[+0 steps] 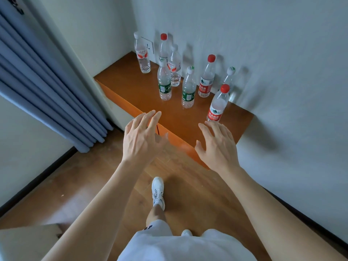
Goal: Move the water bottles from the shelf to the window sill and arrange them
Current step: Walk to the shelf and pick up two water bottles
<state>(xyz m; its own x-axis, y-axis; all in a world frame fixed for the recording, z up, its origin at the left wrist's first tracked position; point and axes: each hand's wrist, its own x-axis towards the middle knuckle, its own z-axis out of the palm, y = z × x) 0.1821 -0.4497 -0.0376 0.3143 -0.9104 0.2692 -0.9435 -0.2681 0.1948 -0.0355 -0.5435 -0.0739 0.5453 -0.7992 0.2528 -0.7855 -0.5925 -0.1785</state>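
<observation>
Several clear water bottles stand upright on an orange-brown wooden shelf (pixel 131 80) in a wall corner. Nearest me is a red-capped, red-labelled bottle (pixel 216 106). Behind it stand another red-labelled bottle (pixel 206 80), two green-labelled bottles (pixel 188 89) (pixel 164 83), and white-capped ones further back (pixel 142 53). My left hand (pixel 142 137) hovers over the shelf's front edge with fingers spread, holding nothing. My right hand (pixel 218 146) hovers just below the nearest red bottle, fingers spread, not touching it.
Blue curtains (pixel 43 85) hang at the left beside a white wall. A wall socket (pixel 148 45) sits behind the far bottles. Wooden floor (pixel 94 176) lies below, with my white shoe (pixel 157 191) on it. A pale surface (pixel 28 242) shows at the bottom left.
</observation>
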